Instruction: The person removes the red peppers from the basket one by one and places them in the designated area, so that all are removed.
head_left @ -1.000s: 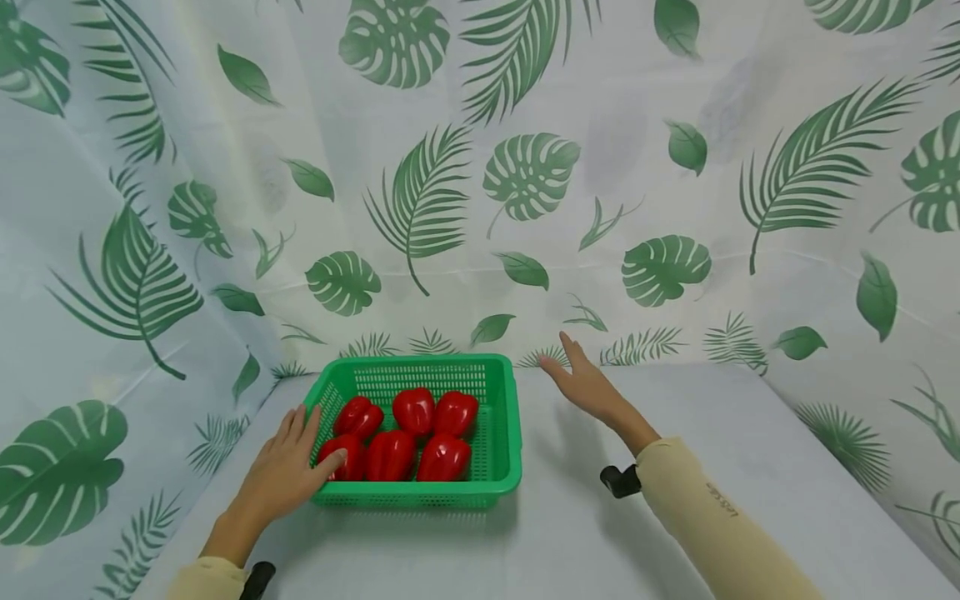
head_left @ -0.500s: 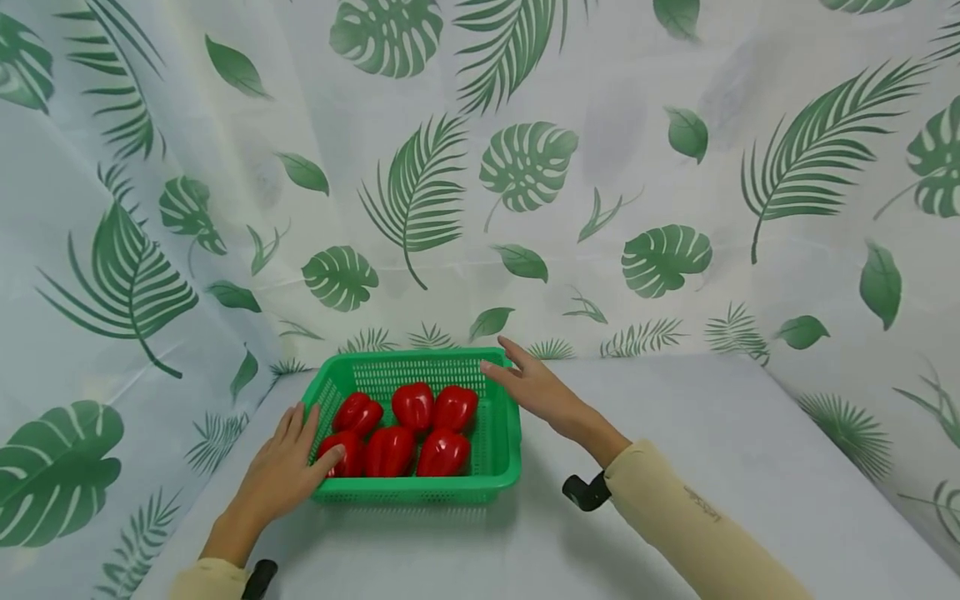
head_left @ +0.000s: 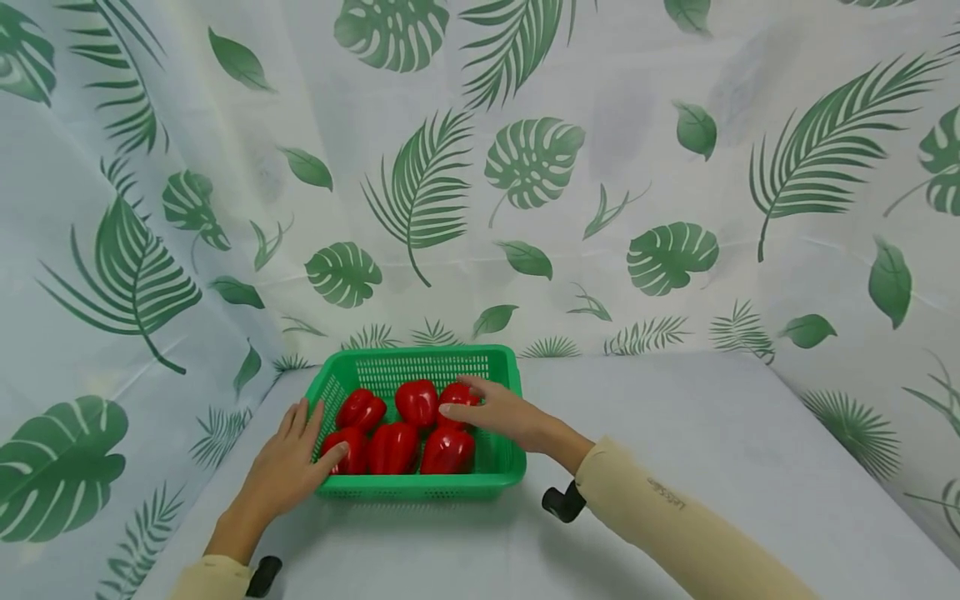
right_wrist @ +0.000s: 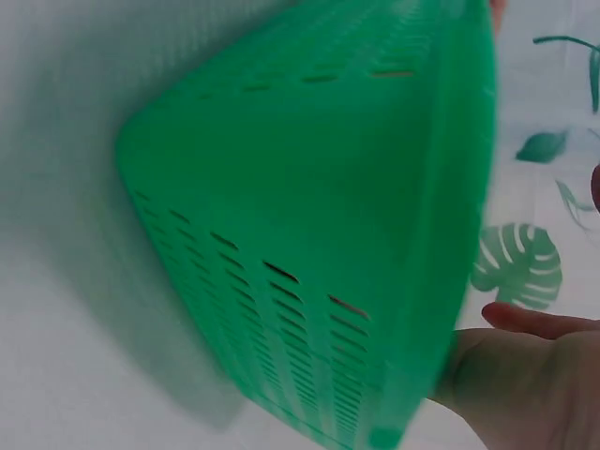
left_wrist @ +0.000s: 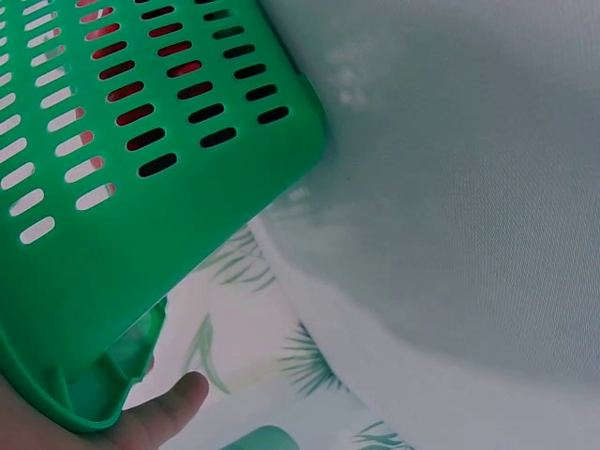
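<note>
A green plastic basket [head_left: 420, 485] stands on the white table, holding several shiny red bell peppers [head_left: 394, 448]. My left hand [head_left: 281, 471] rests on its left rim with straight fingers, the thumb reaching over the front left corner. From the left wrist, a finger [left_wrist: 178, 405] shows past the basket rim [left_wrist: 70, 412]. My right hand [head_left: 510, 415] reaches over the right rim, thumb and fingers spread at the back right bell pepper [head_left: 454, 395], covering part of it. In the right wrist view the right hand [right_wrist: 520, 370] is partly hidden behind the basket wall [right_wrist: 281, 178].
The white tabletop [head_left: 660, 417] extends to the right of the basket. A white curtain with green leaf prints [head_left: 534, 162] hangs behind and along both sides.
My right hand has moved left from beside the basket, over its right rim, to the back right bell pepper. The left hand has stayed on the left rim.
</note>
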Motion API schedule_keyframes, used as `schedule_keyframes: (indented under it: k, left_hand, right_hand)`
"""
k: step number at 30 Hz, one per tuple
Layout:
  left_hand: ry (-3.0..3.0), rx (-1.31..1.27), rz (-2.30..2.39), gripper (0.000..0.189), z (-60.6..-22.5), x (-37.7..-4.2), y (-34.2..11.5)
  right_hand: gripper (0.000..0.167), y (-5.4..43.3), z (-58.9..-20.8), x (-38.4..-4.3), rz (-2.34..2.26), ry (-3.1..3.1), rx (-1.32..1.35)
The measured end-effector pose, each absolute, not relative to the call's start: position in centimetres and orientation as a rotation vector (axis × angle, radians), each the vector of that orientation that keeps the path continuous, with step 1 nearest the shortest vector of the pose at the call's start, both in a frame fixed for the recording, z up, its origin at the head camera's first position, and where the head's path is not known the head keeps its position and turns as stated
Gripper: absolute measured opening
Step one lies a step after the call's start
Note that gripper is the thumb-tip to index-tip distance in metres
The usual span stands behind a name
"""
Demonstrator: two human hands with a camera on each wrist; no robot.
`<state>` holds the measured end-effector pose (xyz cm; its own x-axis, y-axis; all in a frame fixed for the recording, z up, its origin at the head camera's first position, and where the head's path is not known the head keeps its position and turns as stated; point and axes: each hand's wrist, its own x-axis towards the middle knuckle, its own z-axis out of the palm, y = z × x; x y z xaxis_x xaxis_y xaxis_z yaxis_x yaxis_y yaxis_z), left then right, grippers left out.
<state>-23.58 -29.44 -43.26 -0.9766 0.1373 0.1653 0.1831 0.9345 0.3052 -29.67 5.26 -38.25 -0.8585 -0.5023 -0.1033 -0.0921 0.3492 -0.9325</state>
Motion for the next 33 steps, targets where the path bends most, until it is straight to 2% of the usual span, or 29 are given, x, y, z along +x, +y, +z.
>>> schedule_keyframes:
  k: [6, 18, 33]
  left_hand:
    - [-2.949, -0.233, -0.491, 0.093, -43.1, -23.6, -29.2]
    - [-2.939, -0.248, -0.488, 0.09, -43.0, -23.3, -29.4]
    - [-2.936, -0.243, -0.508, 0.085, -43.4, -23.2, -29.2]
  right_hand:
    - [0.077, 4.4, -39.4, -29.5, -1.408, 2.292, -0.565]
    - [0.054, 3.2, -39.8, -29.3, -1.238, 2.39, -0.597]
    - [0.062, 2.6, -41.7, -28.9, -1.314, 2.387, -0.552]
